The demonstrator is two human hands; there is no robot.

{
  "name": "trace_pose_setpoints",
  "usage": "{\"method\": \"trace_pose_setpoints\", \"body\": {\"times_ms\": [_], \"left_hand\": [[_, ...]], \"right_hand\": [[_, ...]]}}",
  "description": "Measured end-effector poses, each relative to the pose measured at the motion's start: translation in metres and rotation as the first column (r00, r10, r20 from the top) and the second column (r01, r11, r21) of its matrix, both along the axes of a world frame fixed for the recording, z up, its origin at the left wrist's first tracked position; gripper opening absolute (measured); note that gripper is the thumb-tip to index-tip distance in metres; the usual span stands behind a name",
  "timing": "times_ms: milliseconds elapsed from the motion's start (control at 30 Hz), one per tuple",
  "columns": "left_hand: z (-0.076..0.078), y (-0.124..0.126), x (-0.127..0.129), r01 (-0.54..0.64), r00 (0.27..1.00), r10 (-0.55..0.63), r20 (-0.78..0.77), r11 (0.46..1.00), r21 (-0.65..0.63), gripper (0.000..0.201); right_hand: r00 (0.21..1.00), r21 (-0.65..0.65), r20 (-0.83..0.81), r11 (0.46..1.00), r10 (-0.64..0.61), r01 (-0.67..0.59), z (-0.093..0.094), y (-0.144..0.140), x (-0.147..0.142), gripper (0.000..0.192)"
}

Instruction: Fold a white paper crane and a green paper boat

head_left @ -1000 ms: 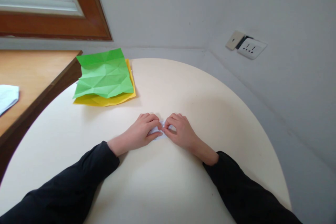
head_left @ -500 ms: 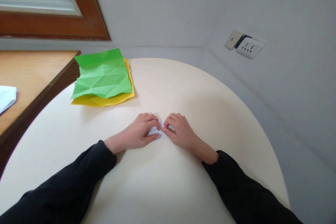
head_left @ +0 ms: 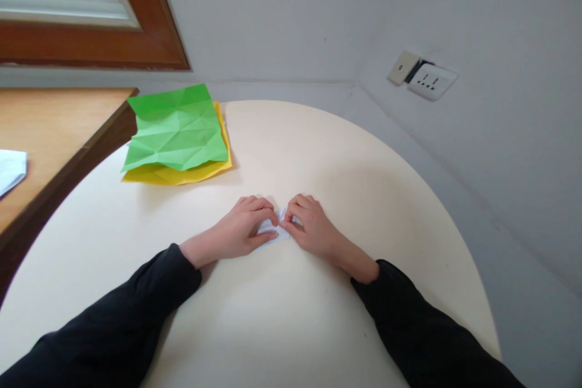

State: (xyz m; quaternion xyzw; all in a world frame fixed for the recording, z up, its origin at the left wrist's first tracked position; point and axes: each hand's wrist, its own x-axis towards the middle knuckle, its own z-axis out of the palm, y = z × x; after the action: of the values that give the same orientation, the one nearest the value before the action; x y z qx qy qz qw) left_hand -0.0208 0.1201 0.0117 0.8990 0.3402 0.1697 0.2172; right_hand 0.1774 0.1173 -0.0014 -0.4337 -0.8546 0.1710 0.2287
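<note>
A small piece of white folded paper (head_left: pixel 268 229) lies on the round table, partly covered by both hands. My left hand (head_left: pixel 240 227) curls over its left side, the index finger and thumb pressing it down with a gap between them. At the right side of the paper, my right hand (head_left: pixel 311 225) pinches a fold between thumb and index finger, the other fingers curled in. The two hands' fingertips almost meet over the middle of the paper. Fingers hide the paper's outer ends.
Creased green paper (head_left: pixel 179 130) rests on yellow paper (head_left: pixel 177 176) at the table's back left. A wooden desk (head_left: pixel 59 124) with a white folded sheet (head_left: pixel 11 170) adjoins on the left. The white round table (head_left: pixel 291 315) meets walls behind and right; a socket (head_left: pixel 431 80) is there.
Slightly more of the paper shows near my right fingertips. Otherwise both hands hold nearly the same pose; the whole view has shifted a touch.
</note>
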Motion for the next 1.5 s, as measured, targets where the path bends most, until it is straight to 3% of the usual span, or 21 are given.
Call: {"method": "trace_pose_setpoints", "body": {"times_ms": [667,1133,1367,1500], "left_hand": [[-0.004,-0.002,0.01,-0.129,0.988,0.132,-0.08,0.991,0.042,0.011],[-0.004,-0.002,0.009,-0.136,0.987,0.138,-0.081,0.99,0.032,0.011],[-0.007,-0.001,0.007,-0.138,0.99,0.139,-0.022,0.989,0.054,0.008],[-0.006,0.0,0.005,-0.128,0.988,0.126,0.091,0.991,0.025,0.012]], "right_hand": [[0.999,-0.029,0.037,0.999,-0.029,0.03,0.002,0.0,-0.004,0.014],[0.988,-0.094,-0.155,0.996,-0.005,-0.01,0.005,0.003,0.003,0.02],[0.957,0.006,-0.28,0.997,0.081,-0.082,0.009,-0.005,0.008,0.025],[0.959,-0.046,-0.215,0.979,0.186,-0.2,0.016,-0.009,0.009,0.028]]}}
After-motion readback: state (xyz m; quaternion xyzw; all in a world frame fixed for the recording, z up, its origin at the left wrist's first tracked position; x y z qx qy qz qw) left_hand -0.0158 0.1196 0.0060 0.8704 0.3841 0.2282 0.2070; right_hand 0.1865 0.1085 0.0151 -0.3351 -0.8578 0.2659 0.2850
